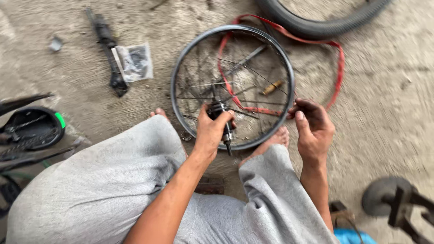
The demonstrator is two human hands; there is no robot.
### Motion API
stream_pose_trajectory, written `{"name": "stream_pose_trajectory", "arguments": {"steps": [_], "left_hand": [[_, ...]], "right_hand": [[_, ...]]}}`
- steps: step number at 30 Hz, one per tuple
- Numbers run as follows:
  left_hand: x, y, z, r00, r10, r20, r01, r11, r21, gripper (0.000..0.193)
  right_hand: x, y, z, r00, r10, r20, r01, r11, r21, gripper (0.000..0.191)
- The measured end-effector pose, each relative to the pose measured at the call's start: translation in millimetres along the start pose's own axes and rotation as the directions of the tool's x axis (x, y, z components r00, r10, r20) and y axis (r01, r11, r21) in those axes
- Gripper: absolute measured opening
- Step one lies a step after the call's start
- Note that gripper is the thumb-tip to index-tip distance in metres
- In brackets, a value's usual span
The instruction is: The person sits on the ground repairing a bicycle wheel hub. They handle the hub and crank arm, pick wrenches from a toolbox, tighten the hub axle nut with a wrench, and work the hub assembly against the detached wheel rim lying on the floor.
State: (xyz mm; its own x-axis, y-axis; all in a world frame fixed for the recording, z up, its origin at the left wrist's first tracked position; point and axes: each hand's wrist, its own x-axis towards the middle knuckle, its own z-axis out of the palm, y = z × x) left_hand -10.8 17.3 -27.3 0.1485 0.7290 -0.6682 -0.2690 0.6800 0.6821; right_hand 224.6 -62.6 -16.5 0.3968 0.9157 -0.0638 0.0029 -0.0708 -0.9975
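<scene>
Left hand [210,131] clamped on hub [220,113], axle pointing toward the knees; right hand [313,125] pinches wheel rim [289,77] at its right edge, wheel flat on floor.

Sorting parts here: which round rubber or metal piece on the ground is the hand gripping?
The spoked wheel rim; the left hand grips its hub, unlike the untouched black tyre.

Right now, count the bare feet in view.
2. One foot pokes out beside the wheel rim at its left; the other foot rests under its lower right edge. Both partly hidden by trousers.
</scene>
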Motion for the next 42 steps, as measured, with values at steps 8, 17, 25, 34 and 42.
{"name": "stream_pose_trajectory", "arguments": {"steps": [8, 17, 25, 34, 42], "left_hand": [[-7.8, -4.6, 18.2, 0.991, -0.059, 0.123, 0.065, 0.997, -0.046, 0.038], [5.0, 25.4, -8.5, 0.948, 0.001, 0.317, -0.079, 0.969, 0.233, 0.043], [-40.6, 63.8, 80.2, 0.778, 0.141, 0.612, -0.529, 0.674, 0.516, 0.053], [-149.2, 64.3, 227.0, 0.380, 0.040, 0.924, -0.728, 0.630, 0.272, 0.050], [-287.4, 24.4, 289.6, 0.114, -0.457, 0.882, -0.761, 0.530, 0.373, 0.057]], "right_hand": [[-81.0, -25.3, -67.2, 0.904, -0.047, -0.424, -0.004, 0.993, -0.117, 0.019], [-245.4, 37.8, -64.2, 0.443, 0.060, -0.894, -0.182, 0.983, -0.024, 0.017], [-283.5, 16.2, -70.0, 0.261, -0.002, -0.965, -0.037, 0.999, -0.012, 0.021], [-337.4, -86.5, -61.9, 0.050, -0.142, -0.989, 0.106, 0.985, -0.136, 0.022], [-438.4, -131.3, -73.8, -0.179, -0.298, -0.938, 0.012, 0.952, -0.305, 0.024]]}}
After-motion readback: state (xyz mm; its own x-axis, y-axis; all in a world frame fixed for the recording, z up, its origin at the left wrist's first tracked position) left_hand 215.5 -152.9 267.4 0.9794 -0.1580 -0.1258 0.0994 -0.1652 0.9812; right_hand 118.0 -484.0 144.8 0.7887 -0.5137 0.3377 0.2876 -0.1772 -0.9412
